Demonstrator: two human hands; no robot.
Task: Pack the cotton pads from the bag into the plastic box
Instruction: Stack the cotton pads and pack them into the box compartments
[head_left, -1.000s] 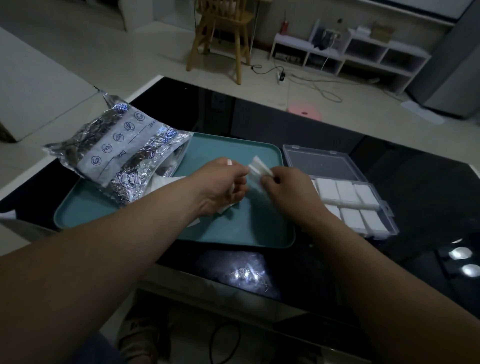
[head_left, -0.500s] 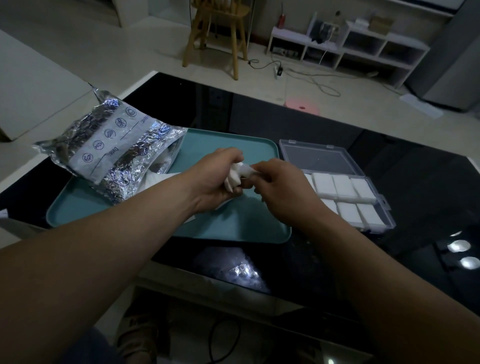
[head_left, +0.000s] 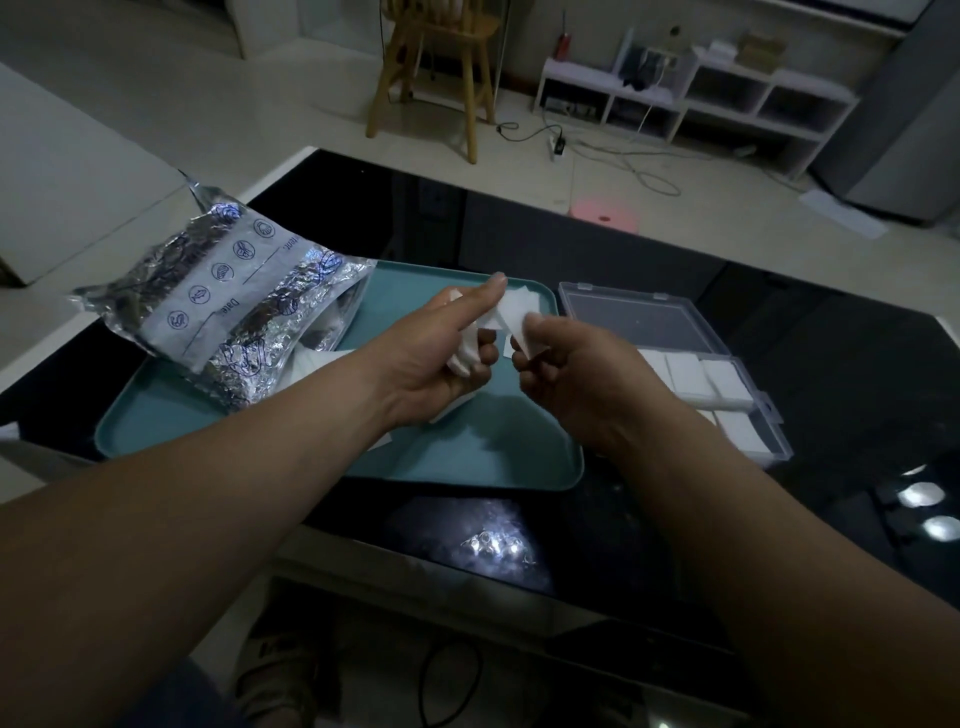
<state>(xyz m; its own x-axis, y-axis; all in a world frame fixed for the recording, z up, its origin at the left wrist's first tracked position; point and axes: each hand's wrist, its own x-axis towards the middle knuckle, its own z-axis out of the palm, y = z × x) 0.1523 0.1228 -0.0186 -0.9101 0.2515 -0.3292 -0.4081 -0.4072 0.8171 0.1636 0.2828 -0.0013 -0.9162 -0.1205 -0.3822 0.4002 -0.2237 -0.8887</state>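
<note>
Head cam looks down at a glossy black counter (head_left: 857, 374), and the light is pretty dim. Both hands are over the middle of a teal tray (head_left: 467, 462). The left hand (head_left: 436, 358) has its index finger sticking straight out while the other fingers curl around a bunch of cotton pads (head_left: 464, 361). Just beside it, the right hand (head_left: 576, 374) has its fingers curled in and pinches a single cotton pad (head_left: 514, 313) by its lower edge. That pad's far side touches the left index finger.

A crinkly foil bag (head_left: 234, 306) lies on the left part of the tray and hangs off its left edge. Its mouth faces the hands, with a few loose pads (head_left: 319, 361) showing at the opening.

The clear plastic box (head_left: 748, 415) sits on the counter just beside the tray's right edge, its lid (head_left: 639, 322) flipped open toward the top of the frame. The compartments I can see hold white pads (head_left: 688, 374), but the right forearm hides the box's near-left part.

Up top there's a wooden chair (head_left: 431, 67) and a white shelf unit (head_left: 727, 98) on the floor.
</note>
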